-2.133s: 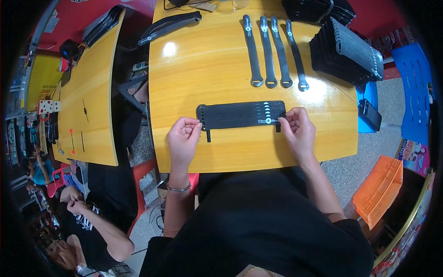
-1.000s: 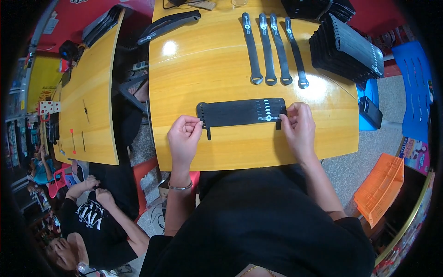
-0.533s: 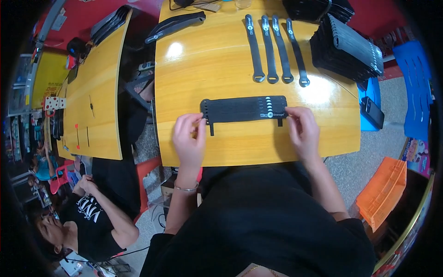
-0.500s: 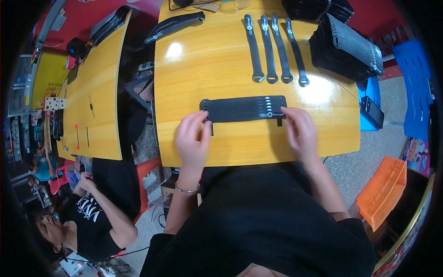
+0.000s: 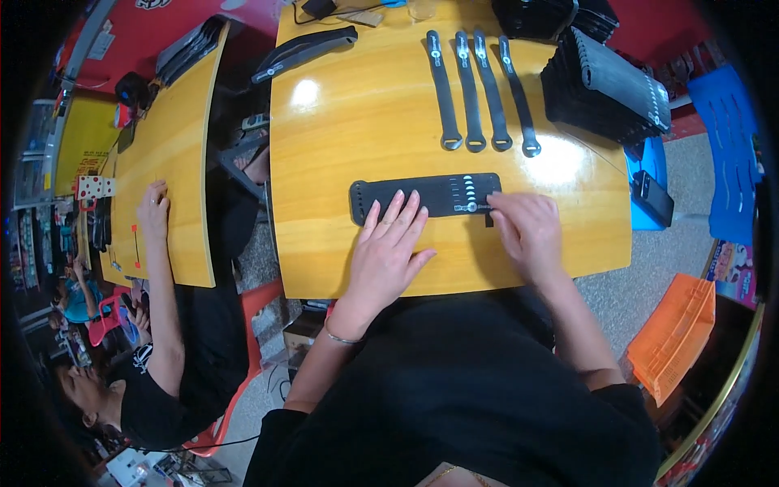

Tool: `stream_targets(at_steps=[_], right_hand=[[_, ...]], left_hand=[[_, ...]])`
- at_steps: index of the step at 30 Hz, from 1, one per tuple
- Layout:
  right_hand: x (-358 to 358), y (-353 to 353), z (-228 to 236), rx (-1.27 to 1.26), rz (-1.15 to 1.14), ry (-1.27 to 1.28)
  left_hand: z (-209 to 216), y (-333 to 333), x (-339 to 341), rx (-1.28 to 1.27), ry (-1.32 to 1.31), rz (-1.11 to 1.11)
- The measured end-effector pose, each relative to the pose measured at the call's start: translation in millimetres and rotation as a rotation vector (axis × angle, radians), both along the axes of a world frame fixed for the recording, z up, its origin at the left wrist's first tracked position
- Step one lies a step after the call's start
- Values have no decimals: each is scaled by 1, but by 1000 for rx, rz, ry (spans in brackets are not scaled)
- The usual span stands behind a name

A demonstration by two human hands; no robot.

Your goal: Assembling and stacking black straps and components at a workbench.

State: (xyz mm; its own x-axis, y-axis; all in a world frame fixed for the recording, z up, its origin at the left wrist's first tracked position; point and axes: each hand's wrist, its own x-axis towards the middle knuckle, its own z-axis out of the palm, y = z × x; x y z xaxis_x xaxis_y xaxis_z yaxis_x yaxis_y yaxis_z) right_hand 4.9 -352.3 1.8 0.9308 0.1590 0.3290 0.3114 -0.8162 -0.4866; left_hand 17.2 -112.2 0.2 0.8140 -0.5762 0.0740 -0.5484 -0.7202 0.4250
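A flat black sheet of straps (image 5: 438, 190), with slots and white print toward its right end, lies crosswise before me on the table. My left hand (image 5: 384, 258) rests flat on its left half, fingers stretched out and slightly spread. At the sheet's right end, my right hand (image 5: 531, 235) is curled, thumb and fingers brought together at the edge. A small black tab (image 5: 489, 220) pokes out below that end. What lies right under the right fingertips is partly hidden.
Several black straps with looped ends (image 5: 472, 97) lie side by side farther back. A tall stack of black strap sheets (image 5: 604, 85) stands at the back right, and a folded black bundle (image 5: 304, 55) at the back left. A co-worker's hand (image 5: 152, 207) is over the neighbouring table.
My left hand has moved right from the sheet's left end and now lies flat on it. My right hand has shifted slightly left onto the right edge. The co-worker has reached out over the other table.
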Motion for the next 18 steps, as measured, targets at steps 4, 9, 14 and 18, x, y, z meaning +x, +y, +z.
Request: stream_targets(at_steps=[4,9,14,18], right_hand=[[53,15,15,107,84,-181],[119,44,5,28,28,-104],[156,60,6,-97,-119,221],[164,70,2,-83,-118,372]], left_hand=[[5,7,7,-182,-94,54],[17,14,21,-454,-105,331],[20,29,24,-512,-62,451],[22,26,26,-569,-26,465]])
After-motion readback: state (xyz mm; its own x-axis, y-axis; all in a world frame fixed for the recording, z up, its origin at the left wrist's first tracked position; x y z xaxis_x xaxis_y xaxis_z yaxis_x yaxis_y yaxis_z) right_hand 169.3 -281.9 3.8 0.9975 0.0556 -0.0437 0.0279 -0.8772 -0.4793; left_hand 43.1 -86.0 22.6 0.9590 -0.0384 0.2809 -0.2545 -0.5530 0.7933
